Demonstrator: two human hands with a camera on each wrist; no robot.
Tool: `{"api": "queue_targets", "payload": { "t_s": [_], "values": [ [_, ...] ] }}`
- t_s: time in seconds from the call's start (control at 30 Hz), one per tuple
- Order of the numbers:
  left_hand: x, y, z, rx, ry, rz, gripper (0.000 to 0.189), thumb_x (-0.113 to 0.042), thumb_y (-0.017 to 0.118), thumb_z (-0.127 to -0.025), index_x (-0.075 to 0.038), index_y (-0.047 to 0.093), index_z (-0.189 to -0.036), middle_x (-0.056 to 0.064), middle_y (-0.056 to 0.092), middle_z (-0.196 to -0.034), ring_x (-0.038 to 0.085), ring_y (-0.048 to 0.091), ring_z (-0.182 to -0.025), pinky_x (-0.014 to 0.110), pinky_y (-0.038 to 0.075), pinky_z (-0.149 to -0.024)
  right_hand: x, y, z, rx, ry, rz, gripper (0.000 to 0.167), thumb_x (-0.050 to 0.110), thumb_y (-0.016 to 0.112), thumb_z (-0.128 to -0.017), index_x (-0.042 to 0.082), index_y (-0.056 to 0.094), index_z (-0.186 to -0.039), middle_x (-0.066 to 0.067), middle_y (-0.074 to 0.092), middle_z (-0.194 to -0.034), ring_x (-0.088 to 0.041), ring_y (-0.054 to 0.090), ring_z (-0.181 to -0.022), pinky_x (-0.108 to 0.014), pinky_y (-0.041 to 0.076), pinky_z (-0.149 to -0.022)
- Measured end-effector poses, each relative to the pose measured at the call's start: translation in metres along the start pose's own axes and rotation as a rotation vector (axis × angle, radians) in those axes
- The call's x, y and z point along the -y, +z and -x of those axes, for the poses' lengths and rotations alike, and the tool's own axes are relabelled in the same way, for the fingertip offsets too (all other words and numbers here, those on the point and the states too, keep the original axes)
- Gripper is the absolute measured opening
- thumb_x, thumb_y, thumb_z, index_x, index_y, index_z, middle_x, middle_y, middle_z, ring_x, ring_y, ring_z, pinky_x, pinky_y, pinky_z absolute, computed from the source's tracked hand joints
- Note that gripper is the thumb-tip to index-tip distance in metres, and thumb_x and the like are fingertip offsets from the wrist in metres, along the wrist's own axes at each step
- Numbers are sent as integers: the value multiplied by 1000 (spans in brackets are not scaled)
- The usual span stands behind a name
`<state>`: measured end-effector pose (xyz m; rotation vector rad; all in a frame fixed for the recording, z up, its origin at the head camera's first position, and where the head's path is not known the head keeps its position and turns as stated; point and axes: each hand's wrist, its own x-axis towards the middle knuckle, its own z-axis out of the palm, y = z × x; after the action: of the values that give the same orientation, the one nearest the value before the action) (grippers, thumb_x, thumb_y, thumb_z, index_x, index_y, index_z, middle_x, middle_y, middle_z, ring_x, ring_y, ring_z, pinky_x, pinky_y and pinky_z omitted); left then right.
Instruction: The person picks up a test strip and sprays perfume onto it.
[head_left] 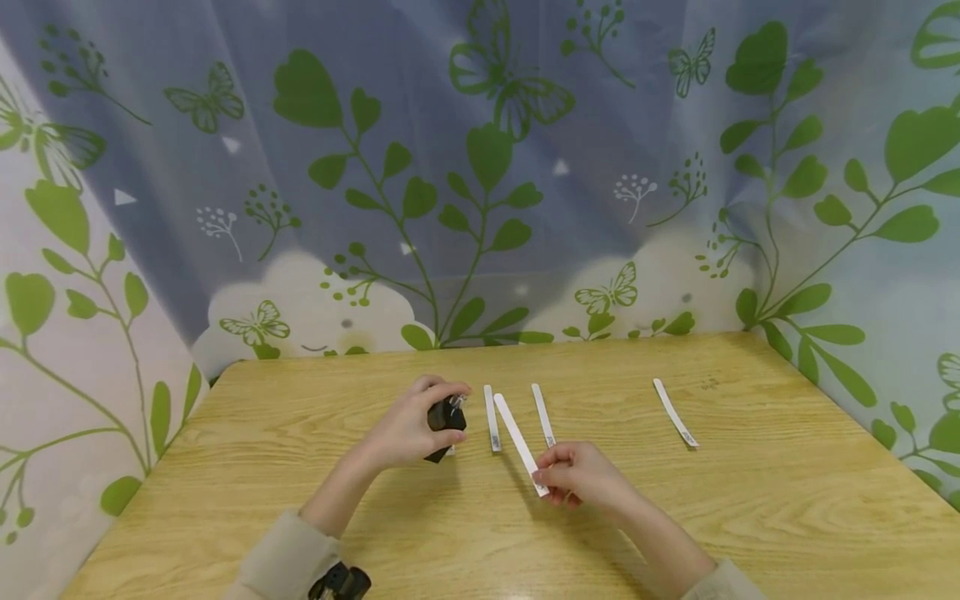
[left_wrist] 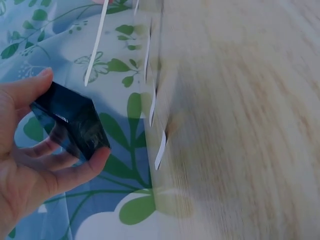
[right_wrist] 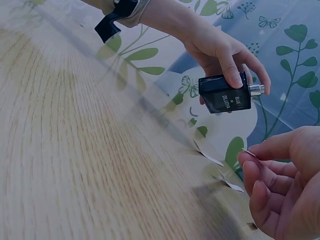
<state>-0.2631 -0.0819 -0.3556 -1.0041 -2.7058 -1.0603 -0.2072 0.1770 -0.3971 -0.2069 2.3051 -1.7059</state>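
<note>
My left hand (head_left: pixel 405 429) grips a dark glass perfume bottle (head_left: pixel 447 427) above the table, thumb on one side. In the right wrist view the bottle (right_wrist: pixel 225 95) lies tilted sideways, with pale lettering on its face and a fingertip right at its silver spray nozzle (right_wrist: pixel 256 89). My right hand (head_left: pixel 581 475) pinches the lower, printed end of a white paper test strip (head_left: pixel 517 437). That strip slants up and left, its rounded far end pointing toward the bottle's side. In the left wrist view the held strip (left_wrist: pixel 96 47) shows edge-on, apart from the bottle.
Further white strips lie on the wooden table (head_left: pixel 300 433): one strip (head_left: pixel 492 421) just right of the bottle, another strip (head_left: pixel 542 412) behind my right hand, and a curved strip (head_left: pixel 674 414) far right. A patterned curtain (head_left: pixel 480 208) hangs along the back edge.
</note>
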Motion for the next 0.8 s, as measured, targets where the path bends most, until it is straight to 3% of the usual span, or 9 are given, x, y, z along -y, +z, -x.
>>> {"api": "queue_targets", "payload": {
  "t_s": [0.43, 0.8],
  "values": [
    [3, -3, 1, 24, 18, -30, 57, -22, 72, -82, -18, 50, -134, 10, 45, -127, 31, 48, -110, 47, 44, -85, 0, 0, 0, -8, 8, 13, 17, 14, 65, -86, -1, 61, -93, -2, 63, -67, -11, 54, -56, -24, 39, -50],
    [0, -2, 2, -4, 26, -31, 55, -20, 74, -81, -18, 52, -131, 10, 45, -124, 32, 52, -103, 44, 46, -80, 0, 0, 1, 12, -12, 11, 17, 13, 64, -86, -2, 60, -92, -1, 62, -67, -10, 54, -56, -23, 39, -50]
  ]
}}
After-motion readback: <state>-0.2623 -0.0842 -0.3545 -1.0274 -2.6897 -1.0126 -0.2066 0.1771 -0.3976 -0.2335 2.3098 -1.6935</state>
